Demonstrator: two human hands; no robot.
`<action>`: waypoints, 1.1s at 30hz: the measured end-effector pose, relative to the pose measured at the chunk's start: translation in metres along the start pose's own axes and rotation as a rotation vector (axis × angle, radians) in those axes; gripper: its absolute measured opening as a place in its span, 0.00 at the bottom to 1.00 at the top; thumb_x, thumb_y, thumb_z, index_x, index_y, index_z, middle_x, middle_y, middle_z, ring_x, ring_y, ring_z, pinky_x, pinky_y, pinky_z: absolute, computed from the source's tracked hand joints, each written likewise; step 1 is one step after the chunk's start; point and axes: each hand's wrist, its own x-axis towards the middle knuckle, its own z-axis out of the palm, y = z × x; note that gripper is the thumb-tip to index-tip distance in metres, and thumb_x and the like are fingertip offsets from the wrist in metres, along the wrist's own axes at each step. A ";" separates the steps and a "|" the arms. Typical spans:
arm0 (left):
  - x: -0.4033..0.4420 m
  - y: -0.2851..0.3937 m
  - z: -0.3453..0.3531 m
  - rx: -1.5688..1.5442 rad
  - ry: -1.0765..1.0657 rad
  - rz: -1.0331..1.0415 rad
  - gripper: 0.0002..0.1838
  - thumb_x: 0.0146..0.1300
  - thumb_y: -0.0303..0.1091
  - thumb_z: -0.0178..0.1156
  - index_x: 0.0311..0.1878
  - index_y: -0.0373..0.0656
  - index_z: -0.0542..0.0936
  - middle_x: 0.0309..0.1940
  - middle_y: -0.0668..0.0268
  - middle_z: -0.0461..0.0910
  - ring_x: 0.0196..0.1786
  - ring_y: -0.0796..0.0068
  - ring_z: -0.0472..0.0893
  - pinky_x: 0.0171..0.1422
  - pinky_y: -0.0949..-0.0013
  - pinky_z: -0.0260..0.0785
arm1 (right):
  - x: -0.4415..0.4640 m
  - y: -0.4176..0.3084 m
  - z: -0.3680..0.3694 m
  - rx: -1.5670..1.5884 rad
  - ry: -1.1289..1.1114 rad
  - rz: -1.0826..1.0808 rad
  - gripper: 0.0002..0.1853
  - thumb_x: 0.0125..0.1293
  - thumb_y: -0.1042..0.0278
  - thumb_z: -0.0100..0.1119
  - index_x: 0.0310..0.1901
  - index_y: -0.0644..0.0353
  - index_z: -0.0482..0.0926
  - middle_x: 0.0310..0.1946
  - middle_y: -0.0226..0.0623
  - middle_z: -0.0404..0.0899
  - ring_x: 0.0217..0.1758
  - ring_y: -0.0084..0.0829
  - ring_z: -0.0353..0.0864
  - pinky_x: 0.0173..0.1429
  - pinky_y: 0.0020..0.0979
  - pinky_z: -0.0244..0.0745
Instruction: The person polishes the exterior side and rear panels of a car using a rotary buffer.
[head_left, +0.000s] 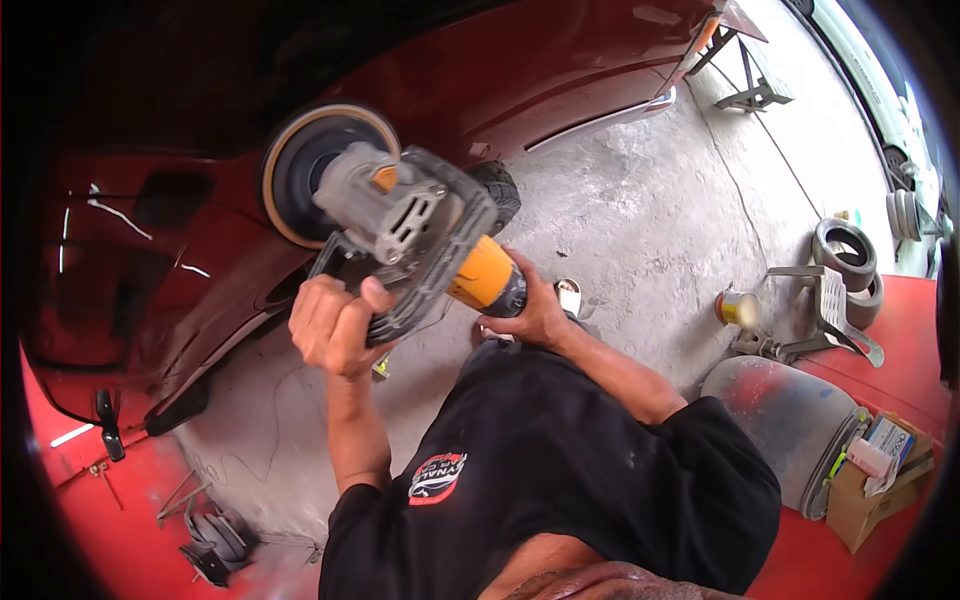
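A yellow and grey rotary polisher [482,274] is held in front of the dark red car [560,75]. Its round pad [300,185], black with a tan rim, faces the glossy body panel; whether it touches cannot be made out. My left hand [335,322] is wrapped round the black loop handle [395,318] at the side of the polisher. My right hand [538,308] grips the dark rear end of its yellow body. The right palm is partly hidden behind the tool.
A car tire [845,248], a metal can [738,308] and a plastic chair [828,310] stand at the right. Nearby are a large drum [785,420] and a cardboard box [868,500]. A thin cord [277,430] runs over the concrete floor.
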 end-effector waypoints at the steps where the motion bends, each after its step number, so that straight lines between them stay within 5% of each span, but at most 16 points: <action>1: 0.013 0.014 0.026 -0.028 0.004 0.029 0.18 0.57 0.18 0.67 0.19 0.40 0.69 0.16 0.63 0.68 0.18 0.62 0.71 0.26 0.63 0.67 | -0.003 0.011 -0.023 0.018 0.042 -0.029 0.63 0.50 0.53 0.87 0.82 0.57 0.54 0.59 0.56 0.84 0.63 0.49 0.86 0.68 0.43 0.80; 8: 0.073 0.061 0.131 -0.190 -0.142 0.197 0.19 0.50 0.17 0.68 0.18 0.45 0.67 0.17 0.68 0.61 0.17 0.68 0.66 0.23 0.65 0.59 | -0.016 0.071 -0.070 0.280 0.316 -0.070 0.59 0.48 0.61 0.88 0.78 0.62 0.59 0.62 0.45 0.82 0.67 0.35 0.81 0.75 0.38 0.71; 11: 0.097 0.081 0.185 -0.204 -0.192 0.308 0.11 0.47 0.24 0.70 0.23 0.44 0.75 0.18 0.69 0.64 0.19 0.69 0.69 0.24 0.65 0.61 | -0.017 0.084 -0.095 0.335 0.397 -0.017 0.57 0.48 0.62 0.88 0.76 0.63 0.60 0.62 0.46 0.82 0.68 0.35 0.81 0.74 0.38 0.73; 12: 0.104 0.087 0.202 -0.234 -0.230 0.341 0.08 0.44 0.29 0.70 0.26 0.43 0.79 0.19 0.69 0.66 0.20 0.70 0.71 0.25 0.65 0.63 | -0.016 0.083 -0.100 0.432 0.460 0.018 0.52 0.48 0.61 0.86 0.72 0.63 0.64 0.58 0.40 0.82 0.60 0.32 0.82 0.68 0.37 0.76; 16: 0.120 0.106 0.269 -0.305 -0.286 0.435 0.10 0.38 0.36 0.65 0.25 0.48 0.75 0.20 0.71 0.66 0.23 0.70 0.72 0.28 0.66 0.63 | -0.005 0.108 -0.114 0.439 0.555 0.004 0.52 0.51 0.58 0.85 0.72 0.65 0.63 0.58 0.43 0.83 0.60 0.33 0.83 0.68 0.37 0.76; 21: 0.147 0.136 0.351 -0.327 -0.336 0.573 0.14 0.40 0.34 0.74 0.24 0.52 0.75 0.21 0.71 0.70 0.25 0.69 0.77 0.31 0.64 0.69 | 0.018 0.120 -0.151 0.585 0.691 0.099 0.45 0.51 0.57 0.83 0.67 0.65 0.68 0.50 0.39 0.85 0.49 0.29 0.84 0.55 0.32 0.81; 22: 0.151 0.143 0.369 -0.314 -0.334 0.588 0.10 0.48 0.37 0.67 0.23 0.52 0.73 0.21 0.71 0.73 0.26 0.69 0.79 0.32 0.63 0.70 | 0.024 0.133 -0.158 0.621 0.713 0.069 0.43 0.52 0.58 0.82 0.66 0.65 0.69 0.48 0.38 0.85 0.45 0.28 0.85 0.51 0.31 0.82; 25: 0.171 0.164 0.400 -0.309 -0.413 0.620 0.06 0.51 0.37 0.69 0.26 0.50 0.80 0.24 0.69 0.81 0.32 0.66 0.86 0.38 0.60 0.77 | 0.044 0.131 -0.179 0.724 0.781 0.011 0.37 0.56 0.65 0.78 0.63 0.65 0.68 0.38 0.36 0.83 0.30 0.24 0.83 0.34 0.28 0.81; 28: 0.169 0.171 0.420 -0.324 -0.376 0.613 0.11 0.41 0.33 0.73 0.27 0.51 0.80 0.24 0.72 0.77 0.31 0.66 0.83 0.36 0.62 0.74 | 0.052 0.134 -0.182 0.822 0.801 -0.002 0.33 0.57 0.68 0.75 0.61 0.64 0.69 0.38 0.37 0.83 0.30 0.26 0.83 0.35 0.29 0.82; 33: 0.140 0.147 0.377 -0.335 -0.416 0.602 0.09 0.43 0.35 0.72 0.27 0.50 0.80 0.25 0.70 0.79 0.31 0.65 0.83 0.37 0.61 0.75 | 0.036 0.143 -0.137 0.736 0.766 0.026 0.36 0.56 0.63 0.79 0.62 0.63 0.70 0.42 0.38 0.85 0.33 0.24 0.84 0.37 0.28 0.82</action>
